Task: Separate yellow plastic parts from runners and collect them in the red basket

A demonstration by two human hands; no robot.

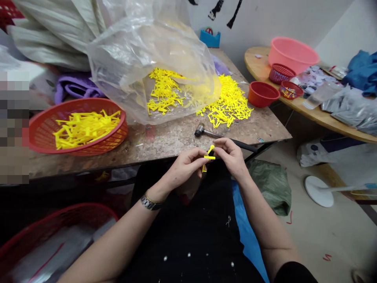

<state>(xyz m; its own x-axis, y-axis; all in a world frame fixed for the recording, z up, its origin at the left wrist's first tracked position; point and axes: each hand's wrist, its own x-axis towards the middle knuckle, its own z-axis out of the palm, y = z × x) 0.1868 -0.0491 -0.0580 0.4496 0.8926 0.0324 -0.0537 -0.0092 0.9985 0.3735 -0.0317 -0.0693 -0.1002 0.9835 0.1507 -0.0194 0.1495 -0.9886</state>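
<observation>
Just off the table's front edge, my two hands meet over small yellow plastic pieces. My left hand (pixel 191 163) pinches a yellow plastic piece (pixel 209 157) between thumb and fingers; a thin yellow bit also shows below those fingers. My right hand (pixel 231 156) is closed at the rounded yellow end (pixel 212 147), its fingertips touching it. How the pieces join is too small to tell. Beyond my hands a mallet (pixel 200 130) with a dark handle lies on the table. Past it spreads a heap of similar yellow pieces (pixel 231 100).
A red basket (pixel 118 135) of yellow pieces stands at left on the worn table (pixel 165 137). A clear plastic bag (pixel 126 67) covers more pieces. A red bowl (pixel 263 94) sits at the right corner. Another red basket (pixel 88 210) is low at left. A round table (pixel 256 59) holds a pink basin (pixel 293 55).
</observation>
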